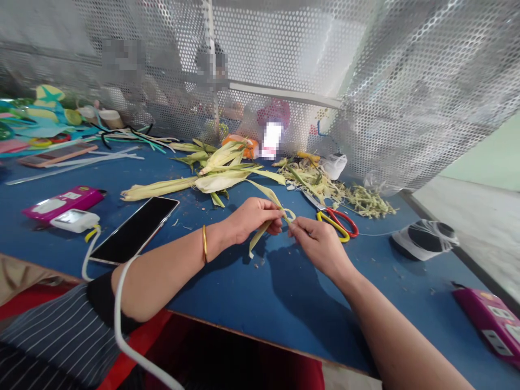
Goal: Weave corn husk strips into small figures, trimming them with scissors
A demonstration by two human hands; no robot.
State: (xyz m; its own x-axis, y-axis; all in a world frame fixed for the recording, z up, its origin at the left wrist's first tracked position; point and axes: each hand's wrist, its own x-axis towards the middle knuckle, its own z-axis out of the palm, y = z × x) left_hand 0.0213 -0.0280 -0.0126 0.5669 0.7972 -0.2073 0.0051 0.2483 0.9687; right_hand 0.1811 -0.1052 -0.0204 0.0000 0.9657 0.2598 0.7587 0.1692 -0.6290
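Observation:
Between my two hands is a strip of pale green corn husk, bent into a small loop at the fingertips. My left hand pinches it from the left, and one end hangs below those fingers. From the other side, the thumb and fingers of my right hand close on the strip just under the loop. Beyond my hands lies a pile of corn husks. Scissors with red and yellow handles rest just past my right hand. A spool of white thread stands on the table's right side.
On the blue table a black-screened phone and a magenta power strip lie left. Another magenta power strip is at right. Husk scraps are heaped before the perforated metal screen. A white cable crosses my left arm.

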